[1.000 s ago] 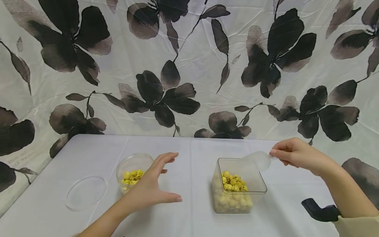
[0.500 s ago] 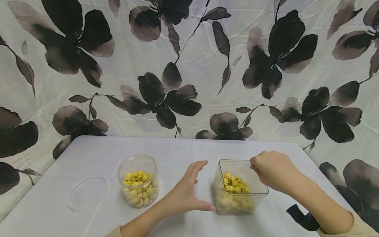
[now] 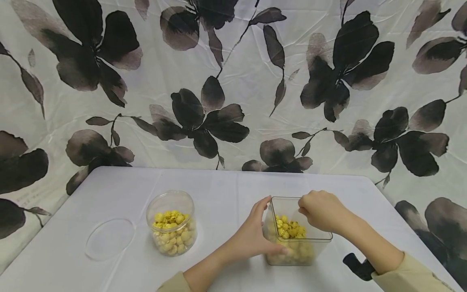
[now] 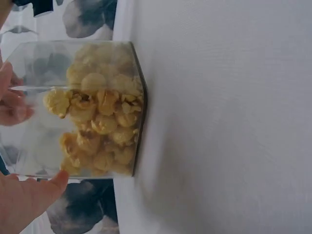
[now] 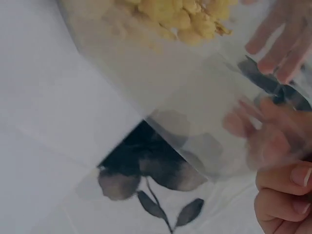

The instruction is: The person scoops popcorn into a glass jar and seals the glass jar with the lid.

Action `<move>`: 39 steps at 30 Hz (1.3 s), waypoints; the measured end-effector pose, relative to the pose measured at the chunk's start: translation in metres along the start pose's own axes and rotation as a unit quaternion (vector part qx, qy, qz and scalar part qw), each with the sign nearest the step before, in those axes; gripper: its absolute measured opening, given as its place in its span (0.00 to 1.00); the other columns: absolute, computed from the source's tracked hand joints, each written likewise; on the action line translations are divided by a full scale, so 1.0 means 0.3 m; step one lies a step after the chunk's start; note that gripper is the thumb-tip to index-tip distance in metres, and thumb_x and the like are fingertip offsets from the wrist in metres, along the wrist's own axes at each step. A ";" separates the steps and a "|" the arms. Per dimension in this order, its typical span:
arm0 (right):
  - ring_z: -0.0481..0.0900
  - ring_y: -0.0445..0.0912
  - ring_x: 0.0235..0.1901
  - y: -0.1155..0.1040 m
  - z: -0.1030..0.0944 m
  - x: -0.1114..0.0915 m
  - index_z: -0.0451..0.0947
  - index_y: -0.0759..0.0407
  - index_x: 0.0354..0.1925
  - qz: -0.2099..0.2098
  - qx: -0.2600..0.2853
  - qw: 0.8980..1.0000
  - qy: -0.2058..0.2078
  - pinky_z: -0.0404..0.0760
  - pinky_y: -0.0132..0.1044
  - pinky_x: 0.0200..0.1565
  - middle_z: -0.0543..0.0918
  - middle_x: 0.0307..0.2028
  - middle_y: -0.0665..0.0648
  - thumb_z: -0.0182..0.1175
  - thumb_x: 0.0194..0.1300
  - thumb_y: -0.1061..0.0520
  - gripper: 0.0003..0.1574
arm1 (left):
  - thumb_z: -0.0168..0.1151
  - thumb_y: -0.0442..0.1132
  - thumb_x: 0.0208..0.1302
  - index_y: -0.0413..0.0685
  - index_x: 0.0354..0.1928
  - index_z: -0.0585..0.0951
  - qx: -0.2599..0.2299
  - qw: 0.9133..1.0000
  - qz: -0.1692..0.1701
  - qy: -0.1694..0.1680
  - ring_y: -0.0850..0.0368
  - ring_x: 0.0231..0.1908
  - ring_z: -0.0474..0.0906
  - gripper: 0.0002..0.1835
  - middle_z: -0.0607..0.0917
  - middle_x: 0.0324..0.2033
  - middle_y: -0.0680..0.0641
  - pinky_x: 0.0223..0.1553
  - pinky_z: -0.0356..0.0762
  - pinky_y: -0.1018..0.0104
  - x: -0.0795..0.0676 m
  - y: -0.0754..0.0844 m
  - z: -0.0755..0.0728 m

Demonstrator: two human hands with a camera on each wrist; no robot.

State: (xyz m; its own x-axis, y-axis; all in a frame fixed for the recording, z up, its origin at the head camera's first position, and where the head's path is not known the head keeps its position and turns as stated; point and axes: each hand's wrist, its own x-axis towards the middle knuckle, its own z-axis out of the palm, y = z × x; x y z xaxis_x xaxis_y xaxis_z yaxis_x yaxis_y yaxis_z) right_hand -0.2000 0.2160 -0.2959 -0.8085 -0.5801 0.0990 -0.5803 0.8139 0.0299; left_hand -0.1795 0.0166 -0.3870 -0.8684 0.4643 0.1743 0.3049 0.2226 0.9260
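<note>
A clear square container (image 3: 310, 240) with yellow popcorn (image 3: 292, 228) inside stands on the white-covered table. My left hand (image 3: 251, 239) grips its left side, thumb across the front wall and fingers at the far left corner. Through the wall in the left wrist view, popcorn (image 4: 102, 117) fills the lower part. My right hand (image 3: 322, 211) is curled over the container's right side near the far rim. The translucent scoop it held a second ago is hidden under it in the head view. In the right wrist view, curled fingers (image 5: 282, 190) show beside the clear wall.
Left of the container stands a round clear jar (image 3: 171, 227) of popcorn, uncovered. A clear round lid (image 3: 109, 239) lies flat farther left. A black curved piece (image 3: 359, 267) shows by my right forearm. Behind the table hangs a floral cloth (image 3: 211, 52).
My left hand has moved right from beside the jar to the square container and taken hold of it. My right hand has come left and down over the container with the scoop.
</note>
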 end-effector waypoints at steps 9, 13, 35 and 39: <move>0.57 0.37 0.16 0.058 0.003 0.028 0.72 0.55 0.14 -0.014 0.117 0.992 -0.035 0.60 0.29 0.20 0.62 0.12 0.44 0.58 0.59 0.68 0.19 | 0.78 0.47 0.39 0.56 0.72 0.45 -0.011 1.000 -0.008 0.007 0.57 0.66 0.53 0.62 0.54 0.67 0.51 0.58 0.68 0.61 0.021 -0.006 0.015; 0.55 0.36 0.15 0.072 -0.003 0.034 0.67 0.53 0.12 -0.014 0.148 0.988 -0.047 0.57 0.29 0.20 0.58 0.12 0.43 0.57 0.60 0.68 0.23 | 0.79 0.45 0.39 0.53 0.72 0.46 -0.016 1.000 -0.004 0.009 0.56 0.65 0.53 0.62 0.55 0.66 0.49 0.56 0.69 0.63 0.023 -0.004 0.012; 0.57 0.36 0.14 0.095 -0.026 0.032 0.70 0.57 0.13 0.005 0.223 0.970 -0.099 0.58 0.28 0.19 0.60 0.13 0.43 0.54 0.60 0.69 0.20 | 0.79 0.42 0.40 0.57 0.72 0.46 -0.046 0.999 -0.010 0.005 0.55 0.66 0.50 0.61 0.53 0.68 0.51 0.59 0.67 0.60 0.014 -0.014 0.015; 0.59 0.36 0.12 0.102 -0.028 0.034 0.69 0.58 0.13 0.013 0.247 0.963 -0.110 0.59 0.28 0.19 0.60 0.11 0.44 0.53 0.60 0.70 0.20 | 0.79 0.43 0.39 0.57 0.72 0.47 -0.047 0.999 -0.009 0.007 0.56 0.66 0.50 0.61 0.54 0.67 0.53 0.59 0.67 0.61 0.019 -0.017 0.018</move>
State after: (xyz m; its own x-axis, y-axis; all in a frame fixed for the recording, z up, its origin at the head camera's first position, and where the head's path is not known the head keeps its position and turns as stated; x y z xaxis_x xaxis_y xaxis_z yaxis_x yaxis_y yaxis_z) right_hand -0.2252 0.2354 -0.2857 -0.7931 -0.5971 -0.1203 -0.4919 0.7444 -0.4516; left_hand -0.1840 0.0226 -0.3926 -0.8791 0.4484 0.1614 0.2517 0.1492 0.9562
